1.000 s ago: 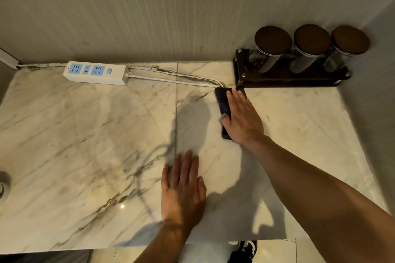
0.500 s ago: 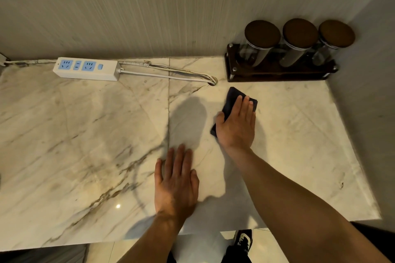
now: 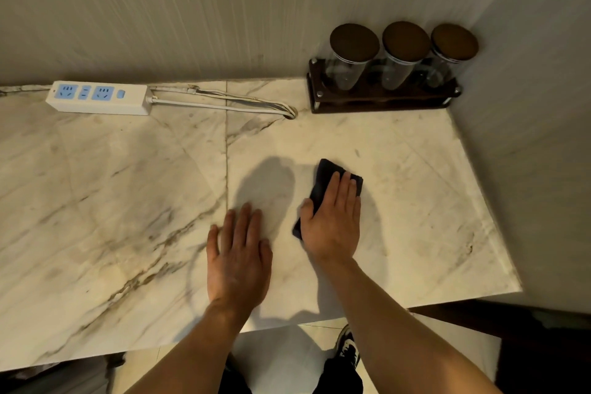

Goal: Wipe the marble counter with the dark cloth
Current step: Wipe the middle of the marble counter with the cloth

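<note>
**Right hand flat on the dark cloth, left hand flat on bare marble**

The marble counter [image 3: 112, 189] fills most of the view, pale with brown veining and a straight seam running from the back wall toward the front edge. It ends at a wall on the right, and its front edge cuts across the lower part of the view, with tiled floor below it.

In the back right corner stands a dark wooden rack [image 3: 380, 99] holding three clear glass jars [image 3: 348, 70] with round dark lids, all leaning toward the corner in this wide-angle view. Along the back wall on the left lies a white power strip [image 3: 97, 102] with blue sockets; its white cables [image 3: 224, 102] run right along the wall and drop into a hole in the counter just left of the rack.

The left hand [image 3: 238, 261] lies palm down on bare marble just right of the seam, fingers spread and holding nothing. The right hand [image 3: 332, 224] is just beside it, palm down with fingers together, pressing the dark cloth [image 3: 323, 176] flat against the counter. The cloth is folded small; one corner shows beyond the fingertips and an edge shows below the thumb. It sits on the right half of the counter, well apart from the rack.

A dark shoe [image 3: 347, 349] shows on the floor between the forearms.
</note>
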